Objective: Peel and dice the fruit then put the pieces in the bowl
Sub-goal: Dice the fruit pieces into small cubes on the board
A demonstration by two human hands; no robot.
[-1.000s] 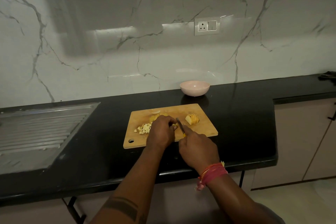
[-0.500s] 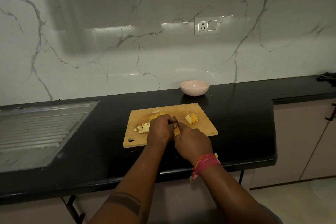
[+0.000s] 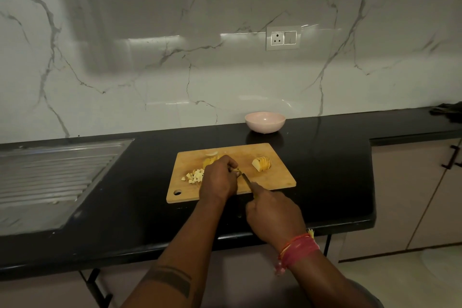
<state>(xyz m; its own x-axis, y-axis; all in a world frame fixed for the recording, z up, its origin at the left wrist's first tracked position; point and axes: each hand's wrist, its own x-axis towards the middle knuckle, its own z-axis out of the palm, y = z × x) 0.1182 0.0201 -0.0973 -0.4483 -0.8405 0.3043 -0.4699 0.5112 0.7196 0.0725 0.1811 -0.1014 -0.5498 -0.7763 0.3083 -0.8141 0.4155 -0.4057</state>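
Note:
A wooden cutting board (image 3: 277, 177) lies on the black counter. My left hand (image 3: 218, 179) curls over a piece of pale fruit at the board's middle, and most of that piece is hidden under it. My right hand (image 3: 273, 215) grips a knife (image 3: 247, 181) whose blade points at the fruit by my left fingertips. A heap of small diced pieces (image 3: 195, 175) lies to the left of my left hand. A sliced fruit wedge (image 3: 261, 163) sits on the right of the board. A pale pink bowl (image 3: 265, 121) stands behind the board, with nothing visible in it.
A steel sink drainboard (image 3: 50, 172) fills the counter's left side. The black counter (image 3: 330, 170) ends in a front edge near my forearms and steps back at the right above a cabinet (image 3: 412, 195). A dark object (image 3: 448, 111) lies at the far right.
My right hand has drawn the knife back toward me across the fruit. My left hand has stayed on the fruit piece.

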